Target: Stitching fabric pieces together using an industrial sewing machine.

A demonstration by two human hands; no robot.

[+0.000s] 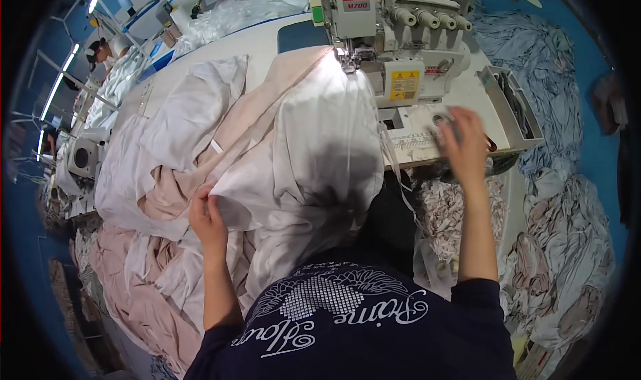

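My left hand (208,220) is closed on the edge of a white and pale pink cloth (247,186), thumb against fingers. The cloth spreads over the table and hangs toward my lap. Its far edge lies under the lit needle area of a white sewing machine (350,59), where a pink strip (287,79) runs along the white panel. My right hand (465,143) is over the table right of the machine's front, slightly blurred, with thumb and fingers apart. Beneath and beside it are a printed ruler strip (410,141) and a small dark loop (491,143), partly hidden by the hand.
A grey tray (534,141) with dark items sits at the table's right edge. Below it, scraps (461,213) fill a bin. Piles of bluish cloth (534,59) lie on the right, pink cloth (143,280) at lower left. Another person (100,53) is far left.
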